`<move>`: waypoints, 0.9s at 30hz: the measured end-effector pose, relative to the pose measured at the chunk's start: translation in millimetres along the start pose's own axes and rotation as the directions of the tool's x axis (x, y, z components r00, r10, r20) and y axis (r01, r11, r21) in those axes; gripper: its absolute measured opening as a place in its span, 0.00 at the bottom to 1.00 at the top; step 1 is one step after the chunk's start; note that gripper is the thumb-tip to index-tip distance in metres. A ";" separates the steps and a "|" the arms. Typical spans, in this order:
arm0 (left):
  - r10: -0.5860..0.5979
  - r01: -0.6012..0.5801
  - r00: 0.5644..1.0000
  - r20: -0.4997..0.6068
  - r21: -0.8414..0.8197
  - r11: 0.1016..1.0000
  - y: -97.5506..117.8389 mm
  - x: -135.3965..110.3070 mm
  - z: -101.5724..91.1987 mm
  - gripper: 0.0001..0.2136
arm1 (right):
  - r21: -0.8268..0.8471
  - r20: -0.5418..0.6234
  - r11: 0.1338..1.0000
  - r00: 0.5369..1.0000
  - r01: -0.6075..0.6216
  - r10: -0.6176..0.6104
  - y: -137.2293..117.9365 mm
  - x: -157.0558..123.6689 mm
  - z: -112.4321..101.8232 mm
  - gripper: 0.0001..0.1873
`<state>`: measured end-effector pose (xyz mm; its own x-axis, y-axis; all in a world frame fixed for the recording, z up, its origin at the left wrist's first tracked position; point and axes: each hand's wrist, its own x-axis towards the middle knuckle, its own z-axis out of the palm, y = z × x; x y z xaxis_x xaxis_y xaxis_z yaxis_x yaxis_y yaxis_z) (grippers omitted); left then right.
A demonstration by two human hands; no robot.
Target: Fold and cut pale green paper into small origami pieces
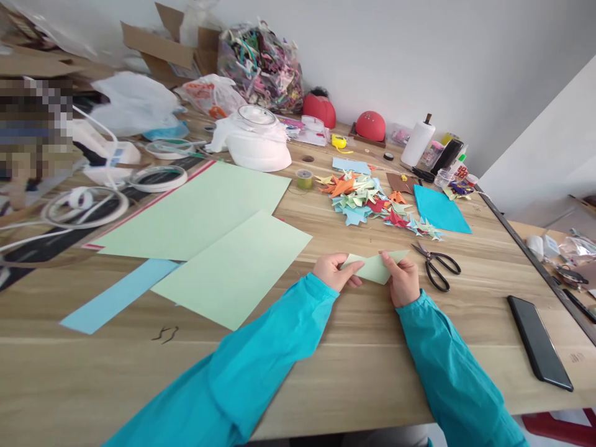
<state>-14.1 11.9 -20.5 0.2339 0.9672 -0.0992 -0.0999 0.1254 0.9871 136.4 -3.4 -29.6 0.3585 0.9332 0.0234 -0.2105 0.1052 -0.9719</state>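
Pinching a folded pale green paper (375, 268) between my left hand (331, 271) and right hand (404, 281), I have scissors (437, 265) just right of them on the counter (367, 347).

A pixelated block (35, 133) at the upper left of the frame blots out whatever lies there. The left hand (333, 271) and right hand (404, 279) pinch the folded green paper (375, 268), and their fingers hide parts of it at either end. The teal sleeves (261, 366) run out past the bottom edge. The smaller green sheet (233, 270) covers a corner of the larger green sheet (195, 211) and one end of the blue strip (116, 298). A dark squiggle (164, 334) on the bench (372, 347) is too small to tell. At the lower right, a red object (559, 428) is cut off by the edge. The clutter (563, 254) at the right edge is too small to identify.
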 end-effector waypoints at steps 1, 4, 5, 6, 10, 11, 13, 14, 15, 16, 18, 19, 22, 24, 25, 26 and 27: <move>-0.011 0.011 1.000 -0.004 0.007 1.000 0.1 0.3 -0.1 0.09 | 0.012 -0.001 1.000 1.000 0.001 -0.001 -0.5 -0.1 -0.1 0.12; -0.036 0.037 0.999 -0.010 0.039 0.999 0.1 1.1 -0.5 0.09 | 0.045 0.022 0.999 0.999 -0.030 0.029 -2.3 0.3 -0.4 0.13; -0.040 0.041 0.999 -0.011 0.050 0.998 0.0 1.4 -0.8 0.09 | 0.049 0.040 0.998 0.998 -0.047 0.045 -2.8 0.6 -0.6 0.15; -0.043 0.044 0.999 -0.013 0.059 0.997 -0.1 1.5 -1.0 0.09 | 0.046 0.060 0.997 0.996 -0.064 0.061 -3.1 0.9 -0.8 0.17; -0.061 0.061 0.998 -0.003 0.064 0.996 2.0 0.7 -1.5 0.10 | -0.001 0.079 0.998 0.995 -0.066 0.066 -1.8 1.3 -1.8 0.19; -0.067 0.067 0.998 0.006 0.051 0.996 3.3 0.2 -1.5 0.11 | -0.013 0.068 0.999 0.996 -0.051 0.052 -1.1 1.1 -2.1 0.18; -0.076 0.076 0.997 0.025 0.005 0.997 6.0 -0.7 -1.3 0.12 | -0.026 0.049 0.999 0.999 -0.022 0.024 0.0 0.7 -2.3 0.17; -0.077 0.078 0.996 0.035 -0.022 0.997 7.2 -1.1 -1.1 0.13 | -0.023 0.043 1.000 0.999 -0.013 0.014 0.2 0.5 -2.2 0.16; -0.074 0.076 0.996 0.042 -0.048 0.996 8.0 -1.3 -0.9 0.14 | -0.013 0.038 1.000 0.999 -0.009 0.009 0.1 0.4 -2.0 0.16; -0.067 0.070 0.997 0.048 -0.069 0.995 8.4 -1.3 -0.7 0.15 | 0.002 0.032 1.000 0.999 -0.008 0.008 -0.3 0.4 -1.7 0.15; -0.040 0.044 0.998 0.054 -0.091 0.995 7.6 -1.0 -0.3 0.16 | 0.044 0.012 0.999 1.000 -0.019 0.019 -2.0 0.5 -0.8 0.15; -0.023 0.029 0.998 0.056 -0.094 0.995 6.6 -0.7 -0.1 0.16 | 0.066 0.003 0.997 1.000 -0.028 0.028 -3.2 0.5 -0.2 0.15; 0.005 0.000 0.998 0.057 -0.081 0.997 2.6 0.8 -0.6 0.16 | 0.119 0.001 0.991 0.998 -0.057 0.058 -7.1 0.6 1.3 0.15; 0.002 0.002 0.999 0.054 -0.069 0.998 0.5 1.9 -1.5 0.13 | 0.144 0.011 0.987 0.998 -0.069 0.068 -9.0 0.5 2.0 0.15; -0.001 0.005 0.999 0.055 -0.065 0.998 -0.3 2.5 -2.0 0.13 | 0.154 0.017 0.985 0.997 -0.072 0.070 -9.7 0.4 2.3 0.15; -0.005 0.008 0.998 0.057 -0.065 0.998 -0.8 2.9 -2.5 0.13 | 0.163 0.021 0.984 0.997 -0.073 0.071 -10.1 0.3 2.4 0.15; -0.010 0.014 0.998 0.061 -0.066 0.998 -1.1 3.3 -2.9 0.13 | 0.171 0.023 0.982 0.997 -0.075 0.072 -10.5 0.2 2.6 0.15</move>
<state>-16.0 15.7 -22.3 0.2938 0.9505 -0.1009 -0.1600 0.1530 0.9752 136.3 -3.4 -18.8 0.3212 0.9461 -0.0417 -0.3895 0.0919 -0.9164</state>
